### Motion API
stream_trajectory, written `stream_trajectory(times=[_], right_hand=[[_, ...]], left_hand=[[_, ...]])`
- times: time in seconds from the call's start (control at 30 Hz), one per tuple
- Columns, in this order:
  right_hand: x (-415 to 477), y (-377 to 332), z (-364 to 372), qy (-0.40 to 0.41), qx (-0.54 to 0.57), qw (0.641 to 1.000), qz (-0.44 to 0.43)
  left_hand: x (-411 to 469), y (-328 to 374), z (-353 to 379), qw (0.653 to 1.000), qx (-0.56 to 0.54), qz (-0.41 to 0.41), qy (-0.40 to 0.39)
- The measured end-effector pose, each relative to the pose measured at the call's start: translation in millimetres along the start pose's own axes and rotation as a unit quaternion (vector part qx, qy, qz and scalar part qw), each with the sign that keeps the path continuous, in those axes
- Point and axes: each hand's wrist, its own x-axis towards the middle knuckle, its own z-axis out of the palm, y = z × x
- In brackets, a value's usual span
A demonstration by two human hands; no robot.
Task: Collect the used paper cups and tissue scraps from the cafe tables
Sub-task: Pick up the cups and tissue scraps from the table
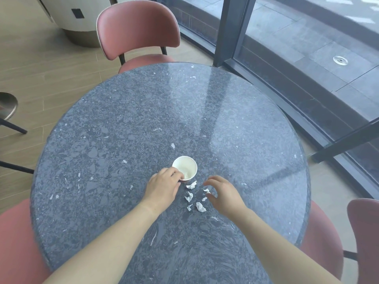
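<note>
Our bare forearms reach in from the near edge across the round dark stone table, which bears the paper cup upright, a little nearer us than its middle. Beyond the cup, a pink chair stands against the table's far rim. Our left hand is at the cup's near-left rim, fingers curled on it and, as far as we can tell, pinching it. Our right hand hovers right of the cup and nearer us, fingers spread and loosely curved, gripping nothing. Small white tissue scraps lie on the table just on our side of the cup, between both hands.
</note>
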Motion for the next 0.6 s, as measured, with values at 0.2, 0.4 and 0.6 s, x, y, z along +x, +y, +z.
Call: stream_trajectory(times=[0.2,0.4,0.6], right_hand=[[7.9,11.2,18.0,-0.081,-0.033,0.996,0.014],[13.4,15.8,31.7,-0.083,-0.034,0.996,0.022],[15.6,12.4,23.3,-0.071,-0.027,0.997,0.033]], left_hand=[[11.3,-2.4,-2.5,1.000,-0.007,-0.002,-0.004],[6.0,-7.5,0.0,0.999,0.009,0.009,-0.030],[5.3,-8.3,-3.8,1.000,0.009,0.007,-0.027]])
